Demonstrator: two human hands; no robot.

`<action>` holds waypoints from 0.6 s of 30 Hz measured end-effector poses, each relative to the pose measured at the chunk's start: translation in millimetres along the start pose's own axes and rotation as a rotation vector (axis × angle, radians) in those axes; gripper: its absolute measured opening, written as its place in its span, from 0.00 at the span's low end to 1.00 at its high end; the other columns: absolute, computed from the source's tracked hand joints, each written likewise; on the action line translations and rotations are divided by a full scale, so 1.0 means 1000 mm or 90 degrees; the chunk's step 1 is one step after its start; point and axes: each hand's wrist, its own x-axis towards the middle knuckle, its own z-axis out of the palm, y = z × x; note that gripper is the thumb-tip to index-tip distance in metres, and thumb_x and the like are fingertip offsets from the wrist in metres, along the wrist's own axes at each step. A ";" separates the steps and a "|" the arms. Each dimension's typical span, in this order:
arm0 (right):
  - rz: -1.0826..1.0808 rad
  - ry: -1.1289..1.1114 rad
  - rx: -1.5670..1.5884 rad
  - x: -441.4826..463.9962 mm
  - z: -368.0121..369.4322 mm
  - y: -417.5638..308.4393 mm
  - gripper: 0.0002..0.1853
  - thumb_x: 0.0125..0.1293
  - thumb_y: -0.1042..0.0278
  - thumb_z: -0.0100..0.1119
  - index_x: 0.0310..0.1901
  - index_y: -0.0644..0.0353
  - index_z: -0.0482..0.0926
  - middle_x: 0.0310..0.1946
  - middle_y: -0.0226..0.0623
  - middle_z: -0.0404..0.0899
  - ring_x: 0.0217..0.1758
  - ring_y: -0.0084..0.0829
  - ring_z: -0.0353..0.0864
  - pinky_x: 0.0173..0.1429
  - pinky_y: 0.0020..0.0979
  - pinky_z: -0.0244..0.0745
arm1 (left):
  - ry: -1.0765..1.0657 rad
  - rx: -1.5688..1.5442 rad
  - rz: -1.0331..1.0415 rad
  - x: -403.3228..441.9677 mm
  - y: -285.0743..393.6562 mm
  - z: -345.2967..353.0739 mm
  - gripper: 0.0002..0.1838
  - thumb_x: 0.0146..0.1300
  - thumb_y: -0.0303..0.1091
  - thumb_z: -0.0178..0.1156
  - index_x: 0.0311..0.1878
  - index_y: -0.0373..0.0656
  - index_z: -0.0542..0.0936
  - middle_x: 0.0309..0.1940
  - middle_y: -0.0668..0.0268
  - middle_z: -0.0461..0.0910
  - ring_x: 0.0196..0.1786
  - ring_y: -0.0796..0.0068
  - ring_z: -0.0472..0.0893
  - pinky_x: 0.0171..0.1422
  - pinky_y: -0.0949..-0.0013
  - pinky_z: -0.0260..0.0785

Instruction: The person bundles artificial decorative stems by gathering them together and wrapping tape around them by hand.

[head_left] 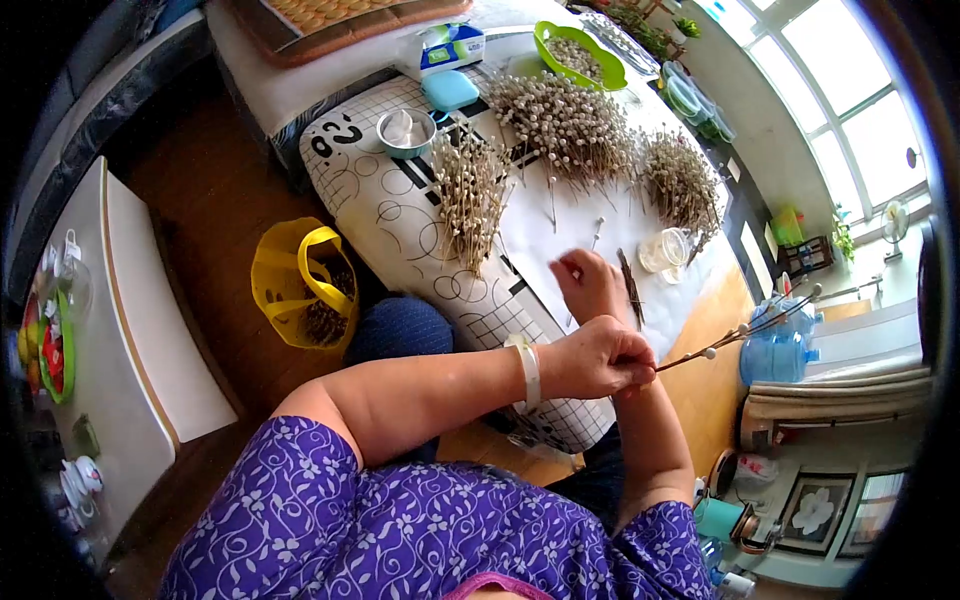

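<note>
My left hand (600, 360), with a pale band on its wrist, is closed in a pinch on a thin brown twig with small white buds (743, 330), which points out to the right. Its arm crosses over my right forearm. Beyond it, my right hand (592, 285) is over the near side of the table with its fingers curled together; what they hold, if anything, is too small to make out. A single budded stem (598, 230) lies just past it. Bare brown sticks (631, 285) and a clear plastic cup (660, 250) are to its right.
Budded stems lie in a left bundle (470, 195), a large middle pile (565, 120) and a right bundle (682, 180). Behind are a green basin (612, 70), a round tin (405, 148) and a blue case (450, 90). A yellow bag (275, 285) stands on the floor.
</note>
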 end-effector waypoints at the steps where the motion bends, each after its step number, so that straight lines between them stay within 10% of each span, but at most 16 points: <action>1: 0.005 -0.031 0.080 0.012 0.012 -0.004 0.08 0.53 0.64 0.58 0.27 0.59 0.76 0.26 0.43 0.76 0.31 0.42 0.77 0.36 0.35 0.70 | -0.001 -0.021 -0.012 0.000 0.002 -0.001 0.03 0.56 0.23 0.55 0.30 0.33 0.75 0.20 0.66 0.75 0.24 0.82 0.73 0.29 0.77 0.67; 18: 0.020 -0.165 0.001 0.071 0.036 -0.014 0.09 0.47 0.64 0.60 0.23 0.62 0.78 0.22 0.46 0.77 0.27 0.41 0.77 0.35 0.36 0.72 | 0.011 -0.032 0.022 0.000 0.014 -0.012 0.04 0.54 0.23 0.58 0.31 0.33 0.76 0.23 0.67 0.76 0.27 0.85 0.72 0.31 0.78 0.67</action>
